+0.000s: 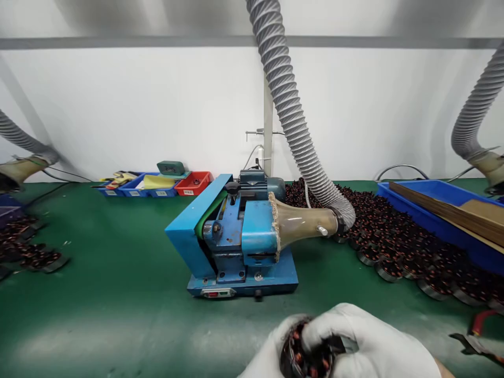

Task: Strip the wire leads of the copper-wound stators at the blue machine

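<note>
Near the bottom edge, my left hand (268, 353), in a white glove, wraps round the left side of a dark ring-shaped part with copper windings (298, 357). My right hand (368, 341), also white-gloved, has its fingers bent over the top and right side of the same part. Beyond both hands stands a blue belt machine (232, 236) with a tan funnel (305, 223) on its right, joined to a grey ribbed hose (289, 100).
Many similar wound parts (394, 236) cover the right side of the green table (118, 262). Behind them is a blue tray (437, 189) with cardboard. Red-handled pliers (478, 331) lie at the lower right. Small blue bins (136, 190) and a red bin (193, 184) stand back left.
</note>
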### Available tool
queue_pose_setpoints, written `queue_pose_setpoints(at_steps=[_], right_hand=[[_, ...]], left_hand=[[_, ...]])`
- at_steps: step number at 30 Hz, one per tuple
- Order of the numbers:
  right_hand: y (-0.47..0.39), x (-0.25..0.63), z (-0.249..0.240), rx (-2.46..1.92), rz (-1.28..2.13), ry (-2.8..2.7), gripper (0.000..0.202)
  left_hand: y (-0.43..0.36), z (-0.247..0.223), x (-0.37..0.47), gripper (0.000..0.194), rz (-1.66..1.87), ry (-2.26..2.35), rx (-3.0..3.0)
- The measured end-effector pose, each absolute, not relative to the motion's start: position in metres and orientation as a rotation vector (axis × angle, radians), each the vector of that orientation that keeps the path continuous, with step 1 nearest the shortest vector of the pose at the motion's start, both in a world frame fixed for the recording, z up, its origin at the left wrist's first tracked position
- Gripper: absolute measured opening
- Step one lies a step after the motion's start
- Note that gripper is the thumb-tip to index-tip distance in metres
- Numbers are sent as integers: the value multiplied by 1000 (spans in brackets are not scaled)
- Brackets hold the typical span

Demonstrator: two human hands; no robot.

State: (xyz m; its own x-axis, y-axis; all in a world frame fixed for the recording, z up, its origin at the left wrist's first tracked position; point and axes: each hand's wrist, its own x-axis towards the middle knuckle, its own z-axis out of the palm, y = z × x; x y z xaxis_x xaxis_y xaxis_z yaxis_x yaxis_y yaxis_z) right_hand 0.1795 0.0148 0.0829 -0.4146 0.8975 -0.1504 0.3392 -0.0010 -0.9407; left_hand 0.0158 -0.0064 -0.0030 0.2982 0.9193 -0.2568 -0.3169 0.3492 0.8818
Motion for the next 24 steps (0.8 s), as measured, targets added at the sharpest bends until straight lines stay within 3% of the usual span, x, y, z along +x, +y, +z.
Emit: queue_pose_setpoints(at_steps=[4,9,14,24], right_hand=[[18,149,49,-1157,1425,-1243,37],[23,92,14,-1125,1309,-1189,56],[40,64,20,-1517,1053,-1295,46],[72,70,35,-1591,869,-1405,38]], left_hand=[[5,9,2,59,1193,962,744],[16,-7,-13,50,1440,1333,923],[36,-18,-11,34,1415,1506,923],[66,-13,-3,29,1410,1460,975]])
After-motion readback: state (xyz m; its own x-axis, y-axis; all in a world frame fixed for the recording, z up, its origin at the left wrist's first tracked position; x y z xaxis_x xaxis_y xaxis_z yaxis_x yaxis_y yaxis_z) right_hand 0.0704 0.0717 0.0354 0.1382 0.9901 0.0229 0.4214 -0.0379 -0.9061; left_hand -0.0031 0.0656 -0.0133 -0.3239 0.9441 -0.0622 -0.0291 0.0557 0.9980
